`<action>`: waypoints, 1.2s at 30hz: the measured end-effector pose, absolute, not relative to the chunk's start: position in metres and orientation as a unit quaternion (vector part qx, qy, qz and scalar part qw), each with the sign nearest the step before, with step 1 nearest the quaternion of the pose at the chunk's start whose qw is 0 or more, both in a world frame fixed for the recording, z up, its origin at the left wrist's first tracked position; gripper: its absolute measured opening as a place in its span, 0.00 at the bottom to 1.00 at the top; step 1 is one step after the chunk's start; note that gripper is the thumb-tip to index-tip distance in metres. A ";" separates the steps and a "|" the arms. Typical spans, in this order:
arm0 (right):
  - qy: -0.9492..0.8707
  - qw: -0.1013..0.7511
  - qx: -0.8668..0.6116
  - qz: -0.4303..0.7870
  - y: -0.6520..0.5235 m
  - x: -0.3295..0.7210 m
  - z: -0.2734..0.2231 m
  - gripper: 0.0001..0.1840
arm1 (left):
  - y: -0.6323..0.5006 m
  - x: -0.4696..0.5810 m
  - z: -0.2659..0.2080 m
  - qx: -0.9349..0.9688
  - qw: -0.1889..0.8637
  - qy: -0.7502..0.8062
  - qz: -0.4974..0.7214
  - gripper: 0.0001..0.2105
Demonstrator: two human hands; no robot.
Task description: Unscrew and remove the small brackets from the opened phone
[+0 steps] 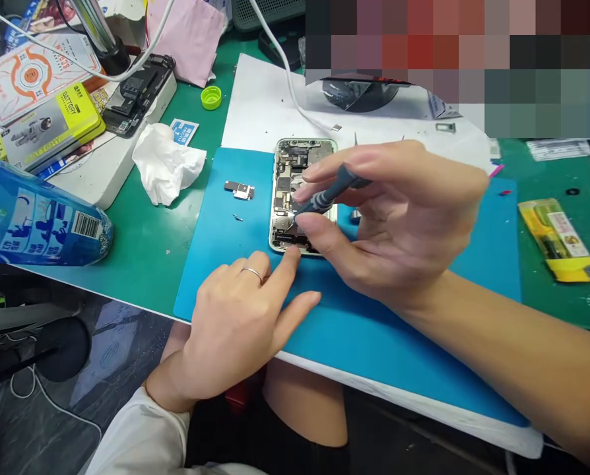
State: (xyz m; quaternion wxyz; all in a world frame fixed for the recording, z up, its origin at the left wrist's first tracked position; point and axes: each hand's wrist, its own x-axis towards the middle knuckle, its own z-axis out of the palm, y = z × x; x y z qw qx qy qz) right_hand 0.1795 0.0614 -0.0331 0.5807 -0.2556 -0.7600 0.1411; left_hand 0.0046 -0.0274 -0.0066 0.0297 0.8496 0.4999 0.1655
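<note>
An opened phone (284, 186) lies on the blue mat (245, 284), its circuit board and inner parts bare. Pinched in the fingers of my right hand (414, 204) is a grey precision screwdriver (325, 196), tilted, with its tip at the lower left part of the phone's inside. My left hand (238, 313) rests on the mat, holding nothing; its index fingertip touches the phone's lower edge and the thumb is stretched out. Left of the phone lie a small metal shield plate (239, 190) and a tiny metal piece (237, 217). My right hand hides much of the phone's right side.
A blue bottle (42, 214) lies at the left, near a crumpled tissue (169, 165), a yellow battery box (52, 128) and another phone shell (139, 92). A green cap (210, 98) sits farther back. To the right is a yellow package (557, 241). A white cable (280, 56) hangs behind.
</note>
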 end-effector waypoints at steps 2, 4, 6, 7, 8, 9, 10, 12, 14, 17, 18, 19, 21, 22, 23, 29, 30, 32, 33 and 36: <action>-0.762 0.589 -0.238 0.127 0.063 0.178 -0.033 0.42 | -0.027 0.004 -0.007 0.852 0.030 0.496 0.164 0.23; -0.760 0.592 -0.232 0.135 0.063 0.178 -0.034 0.41 | -0.027 0.004 -0.007 0.855 0.032 0.494 0.158 0.23; -0.758 0.593 -0.226 0.147 0.063 0.178 -0.036 0.41 | -0.026 0.005 -0.006 0.857 0.030 0.493 0.149 0.23; -0.760 0.592 -0.223 0.148 0.063 0.179 -0.036 0.42 | -0.025 0.005 -0.005 0.858 0.027 0.492 0.143 0.23; -0.762 0.592 -0.219 0.146 0.063 0.179 -0.036 0.42 | -0.025 0.006 -0.004 0.859 0.024 0.493 0.135 0.23; -0.764 0.591 -0.215 0.144 0.063 0.180 -0.037 0.43 | -0.025 0.006 -0.004 0.860 0.021 0.493 0.127 0.23; -0.765 0.589 -0.218 0.147 0.063 0.180 -0.036 0.43 | -0.024 0.007 -0.003 0.860 0.020 0.495 0.121 0.23; -0.763 0.586 -0.224 0.153 0.063 0.181 -0.036 0.45 | -0.023 0.007 -0.002 0.860 0.022 0.497 0.117 0.24; -0.758 0.589 -0.234 0.154 0.063 0.180 -0.035 0.44 | -0.023 0.007 -0.002 0.859 0.029 0.496 0.120 0.25; -0.753 0.593 -0.244 0.147 0.061 0.177 -0.033 0.42 | -0.024 0.005 -0.002 0.863 0.037 0.488 0.126 0.24; -0.751 0.591 -0.253 0.153 0.060 0.176 -0.033 0.42 | -0.024 0.005 -0.002 0.863 0.038 0.487 0.128 0.23; -0.748 0.591 -0.257 0.160 0.060 0.176 -0.033 0.42 | -0.024 0.004 -0.002 0.863 0.038 0.487 0.130 0.23; -0.742 0.596 -0.253 0.172 0.059 0.175 -0.033 0.42 | -0.025 0.004 -0.002 0.862 0.036 0.489 0.128 0.22; -0.740 0.599 -0.250 0.175 0.059 0.175 -0.034 0.42 | -0.025 0.004 -0.001 0.862 0.037 0.489 0.125 0.22; -0.740 0.602 -0.245 0.172 0.060 0.175 -0.035 0.43 | -0.025 0.004 -0.001 0.863 0.039 0.488 0.122 0.23; -0.742 0.611 -0.231 0.148 0.065 0.176 -0.035 0.40 | -0.021 0.003 0.002 0.865 0.058 0.485 0.114 0.24; -0.740 0.612 -0.234 0.152 0.065 0.175 -0.034 0.39 | -0.020 0.004 0.003 0.864 0.063 0.487 0.110 0.24; -0.735 0.613 -0.241 0.161 0.063 0.174 -0.032 0.38 | -0.018 0.004 0.004 0.863 0.077 0.490 0.100 0.24; -0.734 0.610 -0.247 0.166 0.062 0.174 -0.031 0.37 | -0.017 0.005 0.005 0.863 0.083 0.489 0.094 0.24; -0.736 0.599 -0.260 0.179 0.060 0.174 -0.030 0.37 | -0.014 0.005 0.006 0.867 0.089 0.484 0.081 0.25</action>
